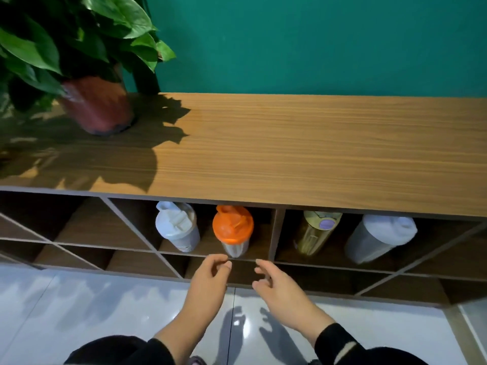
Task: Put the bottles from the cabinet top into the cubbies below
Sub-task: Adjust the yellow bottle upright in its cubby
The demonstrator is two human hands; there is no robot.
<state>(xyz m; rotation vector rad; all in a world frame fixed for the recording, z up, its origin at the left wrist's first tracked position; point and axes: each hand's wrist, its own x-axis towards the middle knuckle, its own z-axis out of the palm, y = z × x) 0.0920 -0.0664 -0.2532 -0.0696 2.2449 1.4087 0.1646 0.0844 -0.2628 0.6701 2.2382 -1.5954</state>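
Several bottles stand in the cubbies under the wooden cabinet top [303, 154]. A white-lidded shaker bottle [177, 226] and an orange-lidded bottle [233, 229] share the middle cubby. In the cubby to the right are a gold bottle [315, 233] and a grey bottle with a white lid [379, 237]. My left hand [208, 281] and my right hand [279, 291] hover just in front of the orange-lidded bottle, fingers apart, holding nothing. No bottle is visible on the cabinet top.
A leafy plant in a red-brown pot [97, 106] stands at the back left of the cabinet top against a green wall. Diagonal dividers cross the cubbies at left [79, 233] and far right. Pale glossy floor tiles [105, 312] lie below.
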